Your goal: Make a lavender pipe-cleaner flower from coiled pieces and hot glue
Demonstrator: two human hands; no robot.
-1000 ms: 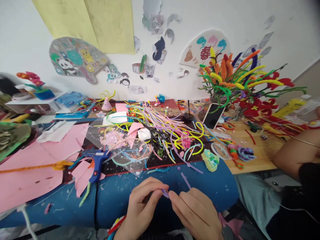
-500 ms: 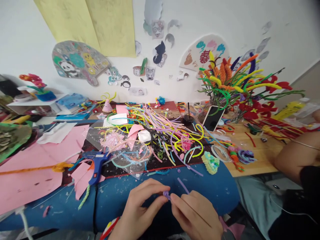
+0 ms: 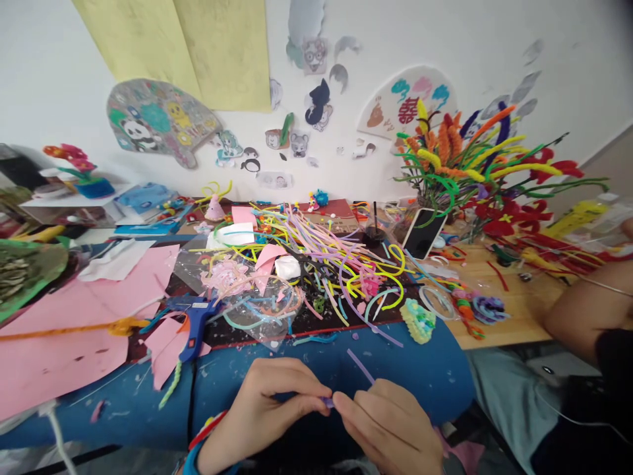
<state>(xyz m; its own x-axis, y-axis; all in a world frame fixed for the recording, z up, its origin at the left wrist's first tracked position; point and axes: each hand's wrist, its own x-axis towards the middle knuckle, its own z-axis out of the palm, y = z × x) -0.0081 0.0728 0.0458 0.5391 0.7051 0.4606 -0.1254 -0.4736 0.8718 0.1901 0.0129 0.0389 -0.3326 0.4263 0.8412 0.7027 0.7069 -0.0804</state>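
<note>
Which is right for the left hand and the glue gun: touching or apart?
Apart. The head view shows blue surface between the left hand and the glue gun.

I count two hands of my own, left hand [image 3: 270, 410] and right hand [image 3: 393, 427], plus one purple bit [image 3: 327, 402] between them and one purple strip [image 3: 360, 365] sticking out of my right, though, half hidden, they may be a single piece. Ahead I see one blue glue gun [image 3: 196, 328], one propped phone [image 3: 424, 232], one white lump [image 3: 287, 267], one pink cone [image 3: 214, 209] and two fan-shaped boards [image 3: 157, 117].
</note>
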